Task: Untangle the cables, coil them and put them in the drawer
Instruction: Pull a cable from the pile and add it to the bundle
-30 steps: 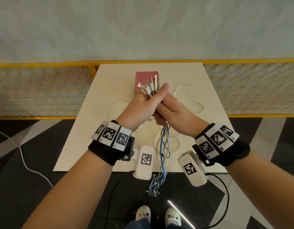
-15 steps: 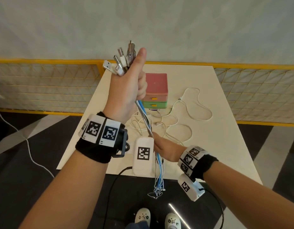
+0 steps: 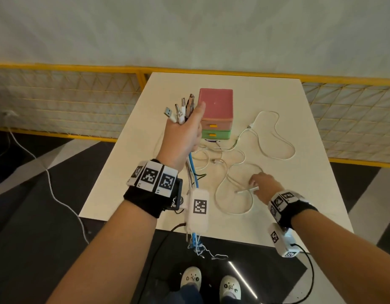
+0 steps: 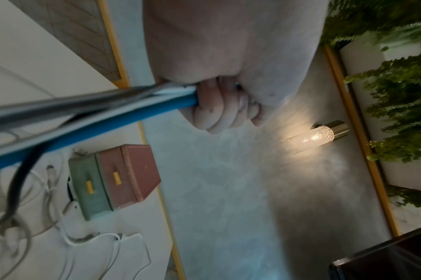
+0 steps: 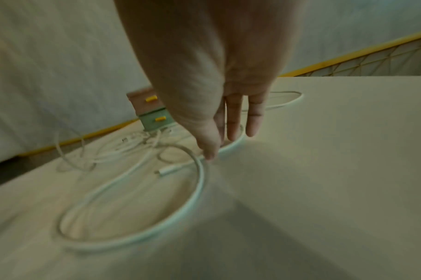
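My left hand [image 3: 185, 132] is raised above the table's left side and grips a bundle of cables [image 3: 193, 170] [image 4: 89, 113], blue, white and black. Their plugs [image 3: 180, 109] stick up past my thumb, and the tails hang below the table's front edge. My right hand [image 3: 261, 182] [image 5: 225, 130] is low over the table with straight fingers. It reaches down to a white cable loop [image 3: 233, 207] [image 5: 156, 223] lying there, beside that cable's white plug [image 3: 246, 190]. A small drawer box [image 3: 216, 115] [image 4: 113, 180] stands at the back, pink over green, both drawers closed.
More loose white cables [image 3: 275, 137] lie tangled across the cream table [image 3: 310, 194] in front of and right of the drawer box. A yellow mesh fence [image 3: 58, 102] runs behind the table. My shoes [image 3: 209, 284] stand on dark floor below the front edge.
My right hand let go of the bundle and moved down and right onto the table's white cable. My left hand lowered somewhat, with the bundle in its grip.
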`<action>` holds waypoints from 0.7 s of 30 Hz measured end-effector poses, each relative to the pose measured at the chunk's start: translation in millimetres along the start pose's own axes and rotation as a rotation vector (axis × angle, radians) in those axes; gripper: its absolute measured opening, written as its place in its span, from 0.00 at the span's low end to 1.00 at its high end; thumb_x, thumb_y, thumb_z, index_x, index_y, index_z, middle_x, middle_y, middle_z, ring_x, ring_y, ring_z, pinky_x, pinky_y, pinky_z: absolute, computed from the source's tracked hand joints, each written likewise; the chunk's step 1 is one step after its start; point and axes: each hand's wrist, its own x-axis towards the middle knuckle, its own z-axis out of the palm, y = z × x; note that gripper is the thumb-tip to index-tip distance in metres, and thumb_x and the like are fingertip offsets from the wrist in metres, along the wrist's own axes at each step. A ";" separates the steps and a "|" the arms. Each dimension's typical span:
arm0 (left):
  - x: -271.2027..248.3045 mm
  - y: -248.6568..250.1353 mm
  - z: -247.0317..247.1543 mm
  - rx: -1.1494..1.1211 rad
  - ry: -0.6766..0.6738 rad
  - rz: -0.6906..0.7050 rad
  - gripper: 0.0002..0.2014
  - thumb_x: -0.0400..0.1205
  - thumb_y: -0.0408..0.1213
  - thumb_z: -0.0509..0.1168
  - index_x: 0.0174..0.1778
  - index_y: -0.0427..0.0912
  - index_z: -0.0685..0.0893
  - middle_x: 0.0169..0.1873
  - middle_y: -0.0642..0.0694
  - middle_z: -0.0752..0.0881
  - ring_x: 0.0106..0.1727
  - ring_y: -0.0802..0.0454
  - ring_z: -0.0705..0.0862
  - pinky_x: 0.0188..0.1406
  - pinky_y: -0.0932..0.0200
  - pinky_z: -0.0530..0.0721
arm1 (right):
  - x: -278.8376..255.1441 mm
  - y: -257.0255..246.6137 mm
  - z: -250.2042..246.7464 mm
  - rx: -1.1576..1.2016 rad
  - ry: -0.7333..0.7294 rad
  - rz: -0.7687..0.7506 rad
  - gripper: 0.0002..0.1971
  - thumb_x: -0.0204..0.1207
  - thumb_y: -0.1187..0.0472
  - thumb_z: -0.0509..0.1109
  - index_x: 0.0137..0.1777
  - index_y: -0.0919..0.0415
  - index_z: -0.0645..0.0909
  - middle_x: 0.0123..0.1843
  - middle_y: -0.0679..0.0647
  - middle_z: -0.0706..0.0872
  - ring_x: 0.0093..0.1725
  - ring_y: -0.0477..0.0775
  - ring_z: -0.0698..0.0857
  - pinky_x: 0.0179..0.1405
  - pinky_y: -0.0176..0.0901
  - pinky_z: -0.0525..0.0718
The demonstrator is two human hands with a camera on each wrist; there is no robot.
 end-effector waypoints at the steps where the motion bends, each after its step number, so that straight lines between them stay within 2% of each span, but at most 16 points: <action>1: 1.3 -1.6 2.3 -0.008 -0.007 -0.011 0.26 0.85 0.48 0.65 0.22 0.51 0.64 0.15 0.57 0.63 0.17 0.57 0.57 0.18 0.61 0.52 | -0.7 1.8 2.8 -0.016 -0.020 -0.002 0.12 0.74 0.65 0.69 0.56 0.55 0.79 0.58 0.54 0.79 0.62 0.58 0.76 0.61 0.49 0.78; 4: 5.0 -6.5 8.5 -0.012 -0.033 0.001 0.26 0.86 0.46 0.64 0.21 0.52 0.65 0.16 0.56 0.62 0.17 0.57 0.56 0.16 0.64 0.53 | -3.6 2.0 4.8 -0.041 -0.003 -0.024 0.07 0.77 0.62 0.64 0.53 0.56 0.80 0.55 0.56 0.81 0.63 0.59 0.74 0.59 0.49 0.78; 6: 6.8 -9.5 12.6 0.006 -0.054 0.009 0.26 0.86 0.47 0.64 0.22 0.51 0.65 0.17 0.54 0.61 0.18 0.56 0.56 0.16 0.64 0.53 | -6.8 2.6 3.1 -0.149 -0.037 -0.067 0.09 0.81 0.62 0.59 0.57 0.56 0.78 0.56 0.58 0.79 0.62 0.61 0.75 0.57 0.49 0.76; 10: 9.2 -12.8 18.6 0.017 -0.066 0.004 0.25 0.85 0.46 0.64 0.23 0.49 0.63 0.17 0.54 0.62 0.18 0.55 0.56 0.18 0.63 0.53 | -16.8 2.9 -19.4 -0.262 -0.074 -0.105 0.20 0.82 0.62 0.54 0.68 0.43 0.74 0.63 0.57 0.72 0.58 0.65 0.81 0.58 0.51 0.80; 13: 11.2 -15.5 21.7 0.025 -0.050 -0.001 0.25 0.85 0.47 0.65 0.22 0.48 0.65 0.15 0.55 0.62 0.16 0.56 0.57 0.17 0.64 0.55 | -26.9 -6.6 -49.8 -0.472 0.066 -0.144 0.20 0.82 0.62 0.54 0.68 0.42 0.75 0.63 0.56 0.73 0.59 0.61 0.80 0.62 0.50 0.74; 15: 12.3 -17.7 22.4 0.066 -0.065 0.034 0.22 0.84 0.49 0.65 0.24 0.45 0.75 0.15 0.55 0.64 0.16 0.56 0.58 0.16 0.65 0.57 | -35.4 -14.2 -71.2 -0.610 0.165 -0.214 0.17 0.81 0.59 0.56 0.65 0.44 0.77 0.63 0.55 0.74 0.61 0.58 0.77 0.63 0.52 0.69; 17: 10.5 -19.5 24.4 0.114 -0.117 0.078 0.20 0.85 0.51 0.63 0.32 0.44 0.86 0.15 0.54 0.64 0.17 0.55 0.58 0.18 0.64 0.58 | -45.3 -21.5 -91.5 -0.642 0.227 -0.253 0.14 0.80 0.58 0.57 0.62 0.46 0.78 0.61 0.54 0.76 0.61 0.58 0.75 0.62 0.54 0.68; 19: 4.9 -20.5 27.2 0.149 -0.166 0.089 0.17 0.85 0.52 0.63 0.36 0.52 0.92 0.18 0.52 0.62 0.19 0.54 0.58 0.19 0.63 0.59 | -55.3 -31.2 -108.7 -0.602 0.306 -0.280 0.14 0.79 0.58 0.57 0.59 0.46 0.79 0.57 0.53 0.80 0.58 0.58 0.77 0.58 0.53 0.68; 21: -1.8 -21.4 31.4 0.194 -0.213 0.099 0.16 0.85 0.51 0.63 0.35 0.60 0.92 0.20 0.51 0.63 0.20 0.54 0.60 0.20 0.62 0.61 | -65.5 -44.1 -122.9 -0.535 0.418 -0.308 0.13 0.78 0.57 0.58 0.55 0.48 0.82 0.51 0.53 0.85 0.53 0.59 0.80 0.53 0.52 0.69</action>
